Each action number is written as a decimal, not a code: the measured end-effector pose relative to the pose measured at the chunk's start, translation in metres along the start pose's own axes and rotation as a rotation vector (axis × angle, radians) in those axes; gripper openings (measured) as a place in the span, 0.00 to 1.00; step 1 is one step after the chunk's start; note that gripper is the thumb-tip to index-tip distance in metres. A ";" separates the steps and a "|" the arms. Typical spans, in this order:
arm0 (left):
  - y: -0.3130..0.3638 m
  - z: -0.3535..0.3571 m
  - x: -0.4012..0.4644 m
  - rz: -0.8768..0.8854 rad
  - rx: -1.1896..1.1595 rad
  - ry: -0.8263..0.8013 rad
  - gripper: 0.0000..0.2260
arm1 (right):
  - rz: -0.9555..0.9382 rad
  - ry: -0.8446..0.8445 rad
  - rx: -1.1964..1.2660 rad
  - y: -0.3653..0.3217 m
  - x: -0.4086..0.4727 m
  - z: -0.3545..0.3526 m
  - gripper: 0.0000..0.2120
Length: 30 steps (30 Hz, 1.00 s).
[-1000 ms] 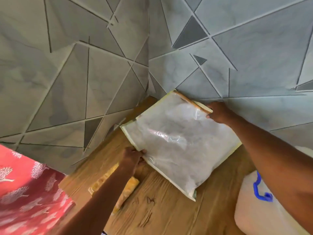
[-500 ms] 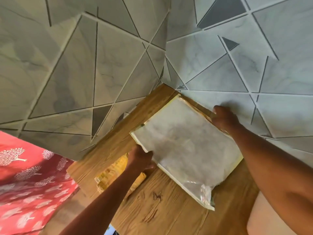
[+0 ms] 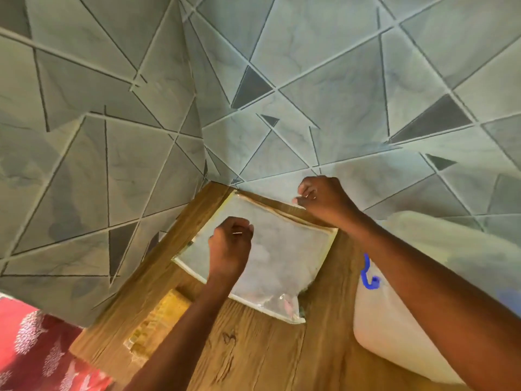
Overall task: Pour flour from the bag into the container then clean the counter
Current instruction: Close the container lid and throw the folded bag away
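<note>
Now my right hand [image 3: 324, 200] pinches the bag [image 3: 282, 258] at its far sealed edge by the wall; my left hand [image 3: 229, 245], fingers curled, sits mid-bag.

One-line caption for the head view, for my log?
Both hands, left and right, pinch the flour bag on the wooden counter.

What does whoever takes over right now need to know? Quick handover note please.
Left hand: fingers curled, over the near-left part of the flour bag; whether it grips the plastic is unclear.
Right hand: fingers pinch the bag's far top edge near the wall.
Bag lies flat on the wooden counter, in the corner, with flour inside.
White container, with a blue clip, stands to the right of the bag.
Yellow sponge lies left of the bag.
Done: nothing poured yet.
Left: open bag, pour, wipe counter.
</note>
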<state>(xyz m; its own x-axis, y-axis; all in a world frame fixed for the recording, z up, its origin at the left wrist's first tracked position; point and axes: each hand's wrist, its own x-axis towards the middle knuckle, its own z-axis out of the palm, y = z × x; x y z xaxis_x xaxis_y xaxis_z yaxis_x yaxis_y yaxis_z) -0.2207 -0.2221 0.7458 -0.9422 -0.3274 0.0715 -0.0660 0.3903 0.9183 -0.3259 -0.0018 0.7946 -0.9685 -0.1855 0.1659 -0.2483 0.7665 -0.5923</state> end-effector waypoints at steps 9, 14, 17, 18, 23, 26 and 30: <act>0.107 0.104 -0.095 0.254 -0.191 -0.081 0.06 | 0.037 0.312 0.126 0.055 -0.143 -0.124 0.06; 0.164 0.165 -0.165 0.419 -0.262 -0.165 0.08 | 0.095 0.463 0.228 0.117 -0.225 -0.179 0.04; 0.186 0.207 -0.208 0.522 -0.245 -0.249 0.10 | 0.145 0.538 0.276 0.158 -0.271 -0.203 0.02; 0.188 0.222 -0.220 0.577 -0.213 -0.278 0.12 | 0.164 0.563 0.287 0.172 -0.287 -0.209 0.03; 0.171 0.281 -0.257 0.923 0.256 -0.527 0.25 | 0.283 0.662 0.276 0.249 -0.348 -0.216 0.04; 0.161 0.296 -0.262 1.100 0.597 -0.514 0.25 | 0.430 0.623 0.174 0.313 -0.381 -0.203 0.05; 0.158 0.297 -0.260 1.097 0.612 -0.517 0.22 | 0.623 0.408 0.009 0.387 -0.426 -0.173 0.20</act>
<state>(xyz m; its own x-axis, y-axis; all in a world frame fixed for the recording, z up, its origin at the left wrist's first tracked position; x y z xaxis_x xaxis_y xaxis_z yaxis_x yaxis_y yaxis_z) -0.0836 0.1800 0.7567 -0.6091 0.7012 0.3707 0.7849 0.5998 0.1553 -0.0065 0.4806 0.6309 -0.8470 0.5262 0.0757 0.3432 0.6500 -0.6781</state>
